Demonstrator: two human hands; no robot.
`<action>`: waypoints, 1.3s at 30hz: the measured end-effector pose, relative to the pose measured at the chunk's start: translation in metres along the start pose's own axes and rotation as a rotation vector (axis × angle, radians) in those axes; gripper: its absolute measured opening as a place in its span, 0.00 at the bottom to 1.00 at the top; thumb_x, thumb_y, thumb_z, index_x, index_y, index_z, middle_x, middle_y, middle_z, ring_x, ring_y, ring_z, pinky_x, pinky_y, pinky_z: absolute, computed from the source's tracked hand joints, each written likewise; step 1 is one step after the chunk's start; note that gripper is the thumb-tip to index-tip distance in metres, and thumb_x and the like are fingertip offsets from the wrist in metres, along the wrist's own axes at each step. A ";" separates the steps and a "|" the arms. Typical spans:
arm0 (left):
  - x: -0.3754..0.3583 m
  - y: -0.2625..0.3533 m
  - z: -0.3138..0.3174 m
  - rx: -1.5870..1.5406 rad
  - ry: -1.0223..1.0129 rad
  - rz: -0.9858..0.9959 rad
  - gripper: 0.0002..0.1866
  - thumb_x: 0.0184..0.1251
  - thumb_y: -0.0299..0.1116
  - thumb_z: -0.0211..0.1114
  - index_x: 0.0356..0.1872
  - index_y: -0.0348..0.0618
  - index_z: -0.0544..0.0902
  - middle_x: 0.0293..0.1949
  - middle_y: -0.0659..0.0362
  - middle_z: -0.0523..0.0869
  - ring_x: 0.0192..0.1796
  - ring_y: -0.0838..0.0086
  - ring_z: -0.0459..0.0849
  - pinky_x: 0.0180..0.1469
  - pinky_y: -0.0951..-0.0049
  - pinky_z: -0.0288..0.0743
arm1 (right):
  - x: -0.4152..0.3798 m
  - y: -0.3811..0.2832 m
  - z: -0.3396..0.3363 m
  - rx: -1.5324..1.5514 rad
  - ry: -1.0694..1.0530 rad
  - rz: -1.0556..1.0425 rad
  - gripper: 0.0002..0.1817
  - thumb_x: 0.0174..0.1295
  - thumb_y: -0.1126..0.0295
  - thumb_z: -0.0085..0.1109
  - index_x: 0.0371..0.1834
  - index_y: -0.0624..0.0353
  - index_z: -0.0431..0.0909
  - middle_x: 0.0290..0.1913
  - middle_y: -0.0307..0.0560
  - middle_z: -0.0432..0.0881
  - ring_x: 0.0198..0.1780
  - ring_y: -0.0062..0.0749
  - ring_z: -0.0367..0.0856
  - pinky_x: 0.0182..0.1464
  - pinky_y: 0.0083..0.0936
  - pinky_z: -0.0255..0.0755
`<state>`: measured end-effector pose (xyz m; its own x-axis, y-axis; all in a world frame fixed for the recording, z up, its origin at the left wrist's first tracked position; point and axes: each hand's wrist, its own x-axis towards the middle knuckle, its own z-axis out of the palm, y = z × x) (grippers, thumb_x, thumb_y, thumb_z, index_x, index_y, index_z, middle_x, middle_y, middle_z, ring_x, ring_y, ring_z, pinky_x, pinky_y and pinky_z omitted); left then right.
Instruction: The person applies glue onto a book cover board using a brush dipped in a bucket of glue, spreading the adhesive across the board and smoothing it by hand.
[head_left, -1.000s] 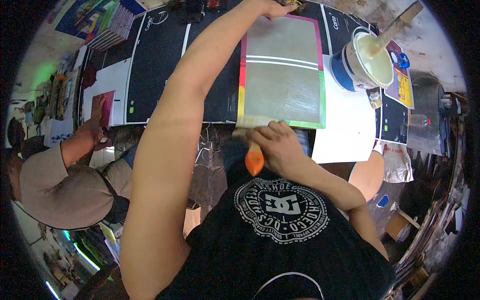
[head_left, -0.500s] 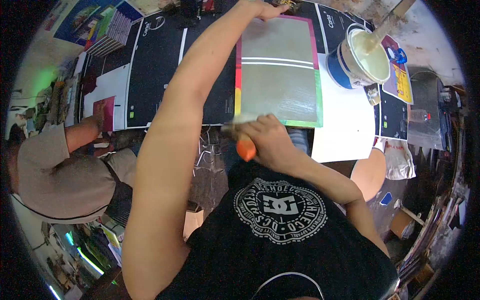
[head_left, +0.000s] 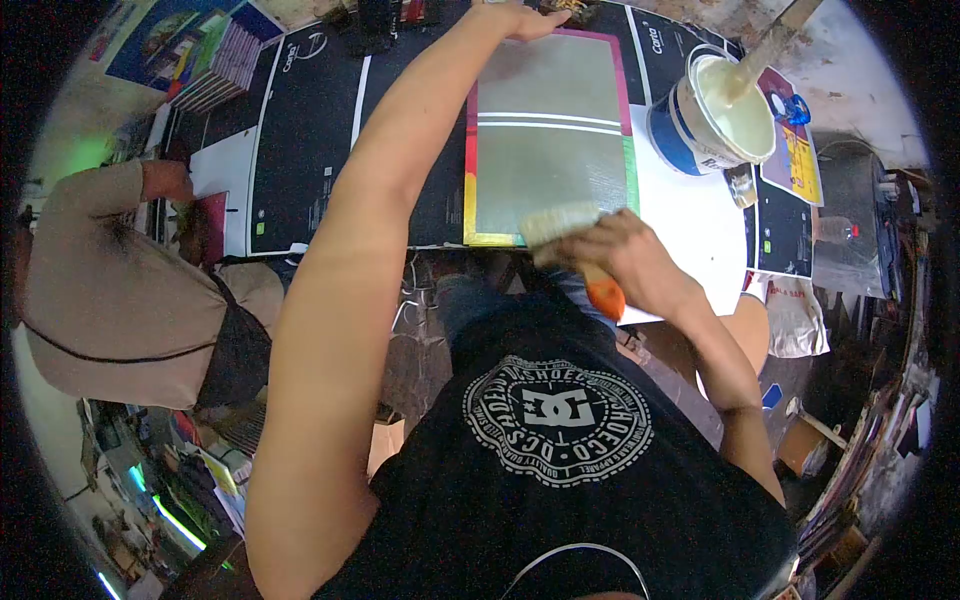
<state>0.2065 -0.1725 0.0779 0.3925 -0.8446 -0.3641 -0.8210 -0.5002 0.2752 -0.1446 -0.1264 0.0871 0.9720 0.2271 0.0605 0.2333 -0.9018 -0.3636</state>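
- A wide, pale-bristled, orange-tipped brush (head_left: 560, 224) is pinched in the right hand (head_left: 622, 252), right at the near edge!
- The smooth grey rectangular panel (head_left: 550, 175), colour-taped, is laid across the desk (head_left: 415, 200).
- By its far edge, the left hand (head_left: 520, 20) is held; its grip can't be told.

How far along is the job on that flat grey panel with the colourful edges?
Seemingly done: the magenta, red, yellow and green edging is on, and the flat grey panel has a wet-looking sheen. In hand: the right hand holds a wide pale-headed brush with an orange handle end at the near edge. Left, probably: finishing that edge; I can't tell if coverage is complete.
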 end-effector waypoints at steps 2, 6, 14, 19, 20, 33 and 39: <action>0.023 -0.012 0.009 -0.023 0.009 -0.028 0.49 0.66 0.73 0.24 0.68 0.40 0.68 0.71 0.47 0.63 0.75 0.54 0.56 0.75 0.43 0.35 | -0.012 -0.012 -0.018 0.049 -0.099 0.002 0.19 0.55 0.70 0.52 0.51 0.47 0.81 0.42 0.40 0.84 0.44 0.35 0.78 0.53 0.32 0.67; 0.048 -0.024 0.017 -0.007 -0.012 0.006 0.50 0.65 0.73 0.23 0.67 0.41 0.69 0.71 0.46 0.63 0.75 0.54 0.58 0.75 0.44 0.36 | -0.002 -0.007 -0.050 0.015 0.031 0.018 0.19 0.55 0.69 0.51 0.50 0.45 0.81 0.43 0.39 0.83 0.45 0.35 0.78 0.54 0.32 0.66; 0.053 -0.026 0.027 0.112 0.070 -0.119 0.54 0.55 0.82 0.25 0.59 0.49 0.80 0.71 0.49 0.64 0.75 0.54 0.57 0.72 0.39 0.38 | 0.023 0.054 -0.004 -0.181 0.160 0.108 0.20 0.58 0.68 0.52 0.53 0.38 0.81 0.53 0.34 0.82 0.56 0.32 0.77 0.57 0.34 0.64; 0.002 -0.003 0.002 0.041 -0.029 -0.106 0.53 0.62 0.77 0.23 0.67 0.41 0.70 0.72 0.46 0.62 0.76 0.53 0.54 0.75 0.42 0.34 | -0.041 0.013 -0.046 -0.072 -0.254 0.158 0.20 0.52 0.74 0.54 0.47 0.42 0.84 0.50 0.34 0.84 0.52 0.29 0.78 0.54 0.36 0.64; 0.008 -0.006 0.005 0.034 -0.021 -0.118 0.53 0.61 0.77 0.23 0.67 0.41 0.70 0.72 0.46 0.61 0.76 0.53 0.54 0.75 0.42 0.34 | -0.047 0.013 -0.056 -0.033 -0.267 0.143 0.18 0.53 0.71 0.53 0.46 0.41 0.84 0.49 0.34 0.84 0.51 0.29 0.78 0.54 0.37 0.64; 0.014 0.002 0.019 0.065 0.083 -0.143 0.55 0.57 0.81 0.28 0.70 0.44 0.66 0.72 0.47 0.61 0.76 0.54 0.56 0.73 0.40 0.37 | -0.027 0.063 -0.049 -0.019 -0.060 0.135 0.18 0.52 0.76 0.56 0.43 0.42 0.85 0.50 0.38 0.84 0.55 0.34 0.77 0.56 0.37 0.62; 0.008 -0.006 0.031 0.034 0.171 -0.076 0.49 0.62 0.76 0.32 0.67 0.43 0.71 0.70 0.46 0.66 0.74 0.53 0.60 0.71 0.39 0.45 | -0.076 0.008 -0.099 0.035 -0.374 0.322 0.10 0.53 0.76 0.62 0.38 0.51 0.85 0.41 0.39 0.86 0.44 0.36 0.81 0.52 0.37 0.67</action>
<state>0.2017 -0.1698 0.0455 0.5168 -0.8260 -0.2252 -0.7985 -0.5599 0.2213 -0.2140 -0.1868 0.1715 0.9162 0.0609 -0.3961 -0.0850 -0.9364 -0.3404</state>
